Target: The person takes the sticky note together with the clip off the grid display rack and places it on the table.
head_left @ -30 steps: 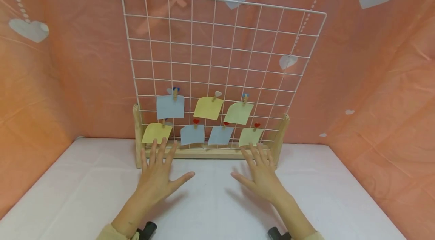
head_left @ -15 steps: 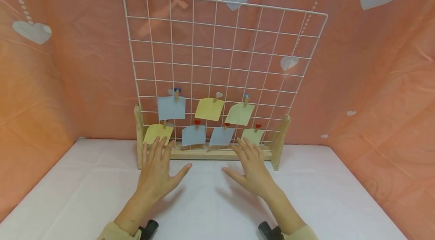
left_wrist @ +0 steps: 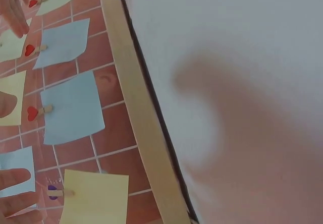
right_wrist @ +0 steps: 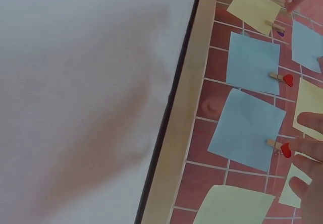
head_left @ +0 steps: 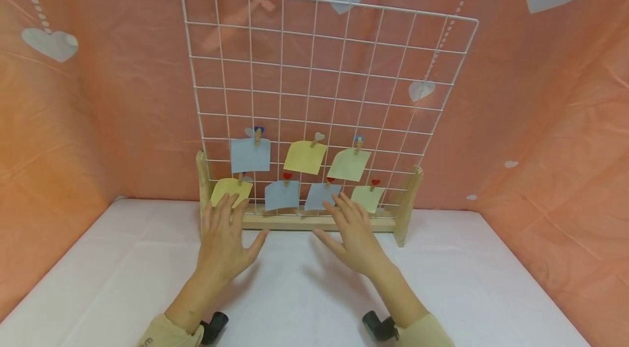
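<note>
A white wire grid (head_left: 314, 69) stands upright in a wooden base (head_left: 290, 221). Paper notes hang on its lower part in two rows, held by small clothespins with heart tops. The upper row has a blue note (head_left: 250, 155), a yellow one (head_left: 306, 157) and a pale green one (head_left: 350, 165). My left hand (head_left: 223, 246), holding nothing, overlaps the lower yellow note (head_left: 231, 187) in the head view. Fingers apart, my right hand (head_left: 357, 243) is also without any object; its fingertips overlap the edge of a lower blue note (head_left: 320, 196) beside the lower green note (head_left: 368, 198).
A white cloth (head_left: 300, 292) covers the table in front of the base. Orange curtains (head_left: 550, 118) with white hearts close in the back and sides. Black wrist cameras (head_left: 379, 325) sit below both wrists.
My right hand has moved left, from before the lower green note toward the blue one. The left hand has shifted slightly, and its fingers are less spread. The notes stay put.
</note>
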`<control>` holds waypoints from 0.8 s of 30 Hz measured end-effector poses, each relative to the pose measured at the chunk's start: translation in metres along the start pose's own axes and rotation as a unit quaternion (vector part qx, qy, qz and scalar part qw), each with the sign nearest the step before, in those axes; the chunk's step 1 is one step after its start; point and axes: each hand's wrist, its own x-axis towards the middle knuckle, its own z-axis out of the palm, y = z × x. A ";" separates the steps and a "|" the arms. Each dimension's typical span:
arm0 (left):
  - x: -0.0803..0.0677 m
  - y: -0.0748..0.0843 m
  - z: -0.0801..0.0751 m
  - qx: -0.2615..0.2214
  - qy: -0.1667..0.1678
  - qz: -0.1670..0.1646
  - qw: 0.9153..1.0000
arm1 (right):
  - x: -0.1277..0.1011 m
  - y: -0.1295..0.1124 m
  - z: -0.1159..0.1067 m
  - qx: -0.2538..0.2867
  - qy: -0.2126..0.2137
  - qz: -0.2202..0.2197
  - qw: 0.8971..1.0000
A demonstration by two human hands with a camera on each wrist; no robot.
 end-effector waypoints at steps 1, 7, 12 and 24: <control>0.001 -0.001 -0.001 -0.002 0.003 0.001 1.000 | 0.001 0.000 0.000 0.003 0.000 0.001 1.000; 0.006 -0.005 -0.005 -0.007 0.017 0.005 1.000 | 0.011 -0.002 0.002 0.015 0.008 0.002 1.000; 0.010 -0.008 -0.008 -0.003 0.020 0.006 1.000 | 0.021 -0.005 0.004 0.023 0.027 -0.006 0.999; 0.017 -0.012 -0.009 -0.001 0.056 0.010 0.998 | 0.042 -0.012 0.005 0.038 0.094 -0.013 0.995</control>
